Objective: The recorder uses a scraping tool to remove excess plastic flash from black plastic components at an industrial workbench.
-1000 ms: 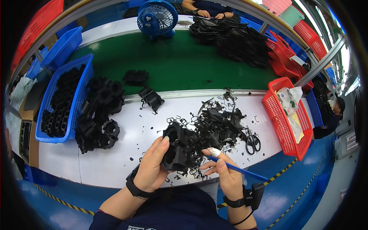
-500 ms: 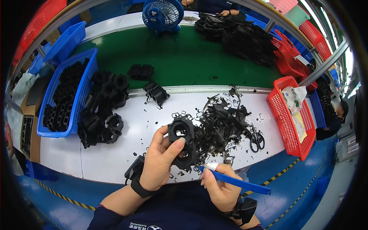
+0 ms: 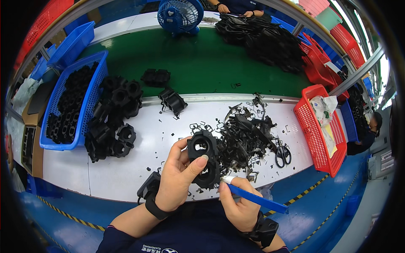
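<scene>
My left hand [image 3: 175, 185] is closed round a black moulded part [image 3: 203, 148] with two round openings, its thumb pressed on the front between them. The part is held tilted above the white tabletop. In my right hand [image 3: 241, 206] is a slim tool with a flat blue handle [image 3: 261, 200], pinched between thumb and fingers. Its working tip is hidden at the part's lower right edge. A white wrap [image 3: 228, 180] covers one right fingertip, which is at or against the part. A heap of black scraps [image 3: 242, 141] lies just beyond the part.
Black-handled scissors [image 3: 282, 155] lie right of the scraps, near a red basket [image 3: 314, 126]. At left, similar black parts [image 3: 114, 120] are piled beside a blue basket [image 3: 95, 101]. Beyond the green surface [image 3: 190, 63] stand a blue fan [image 3: 179, 17] and a co-worker's hands [image 3: 248, 14].
My left hand has shifted slightly right with the black part. My right hand and the blue-handled tool have moved a little left, closer against the part. The co-worker's hands show more.
</scene>
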A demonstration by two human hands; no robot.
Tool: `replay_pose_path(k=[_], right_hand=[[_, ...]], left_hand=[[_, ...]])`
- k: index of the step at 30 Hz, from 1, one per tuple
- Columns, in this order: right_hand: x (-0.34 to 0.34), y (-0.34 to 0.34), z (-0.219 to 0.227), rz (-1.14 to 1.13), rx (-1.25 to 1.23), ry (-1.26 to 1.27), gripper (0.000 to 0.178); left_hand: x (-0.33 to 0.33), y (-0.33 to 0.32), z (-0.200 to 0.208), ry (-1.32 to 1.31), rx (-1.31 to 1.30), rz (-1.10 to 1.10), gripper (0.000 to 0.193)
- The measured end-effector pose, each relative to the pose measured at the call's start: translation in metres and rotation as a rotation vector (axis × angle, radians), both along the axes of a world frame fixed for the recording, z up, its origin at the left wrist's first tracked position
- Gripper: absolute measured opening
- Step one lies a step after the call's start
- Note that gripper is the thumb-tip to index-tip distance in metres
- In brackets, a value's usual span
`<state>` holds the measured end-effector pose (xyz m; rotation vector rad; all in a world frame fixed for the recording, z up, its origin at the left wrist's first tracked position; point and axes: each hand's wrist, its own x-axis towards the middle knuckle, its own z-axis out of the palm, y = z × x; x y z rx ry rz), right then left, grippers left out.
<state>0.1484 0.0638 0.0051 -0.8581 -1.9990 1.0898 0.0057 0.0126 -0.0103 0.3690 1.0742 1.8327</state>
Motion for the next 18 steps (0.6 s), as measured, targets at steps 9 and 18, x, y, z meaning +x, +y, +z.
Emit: replay_pose_path(k=[9,18], right_hand=[[0.006,0.019,0.002,0.059,-0.974,0.307,0.008],[0.012,0.014,0.014,0.077,-0.830,0.246,0.009]], left_hand=[[-0.004,-0.002,-0.002,-0.140,-0.022,-0.065,0.045],[-0.002,-0.002,0.002,-0.101,-0.012,-0.068,0.044]])
